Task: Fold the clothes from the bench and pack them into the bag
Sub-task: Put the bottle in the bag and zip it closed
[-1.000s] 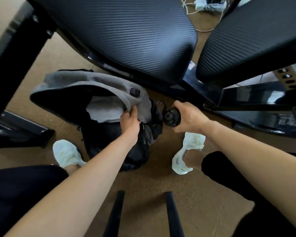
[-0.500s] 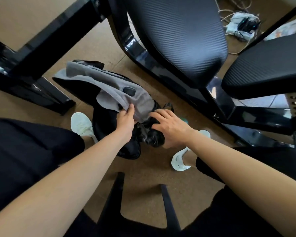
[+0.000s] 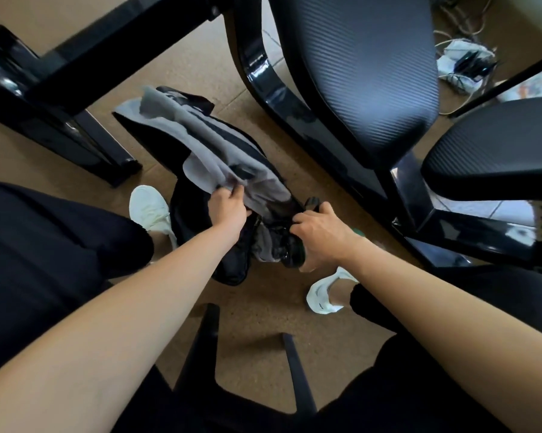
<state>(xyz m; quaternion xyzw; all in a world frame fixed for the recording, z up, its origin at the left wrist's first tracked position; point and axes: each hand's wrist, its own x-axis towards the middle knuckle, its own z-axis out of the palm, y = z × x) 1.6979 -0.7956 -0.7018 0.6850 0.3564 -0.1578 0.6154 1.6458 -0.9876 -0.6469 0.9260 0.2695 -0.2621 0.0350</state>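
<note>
**A:** Bag (image 3: 232, 267) — where does it sit?

**B:** Take the black padded bench (image 3: 357, 73) first. It fills the space beyond the right hand (image 3: 319, 235), past the knuckles, and a second pad (image 3: 498, 151) stands further out on that hand's outer side. The bag lies on the brown floor (image 3: 263, 314) under both hands, with its black body just below the left hand (image 3: 229, 210).

**A:** And the left hand's grip?

**B:** Its fingers are curled over the edge of the gray flap (image 3: 207, 151), pinching it. The flap runs away from the fingertips toward the bag's far end.

**A:** The right one?

**B:** Its fingers are wrapped round a dark glossy object (image 3: 291, 257) at the bag's mouth, on the palm's inner side, toward the left hand. I cannot tell what the object is.

**A:** Any clothes?

**B:** Some gray cloth (image 3: 266, 248) is bunched between the two hands. I cannot tell whether it is a garment or the bag's lining.

**A:** Anything smaller?

**B:** A white shoe (image 3: 149, 207) sits just outside the left wrist, and a second white shoe (image 3: 326, 295) sits beneath the right wrist.
</note>
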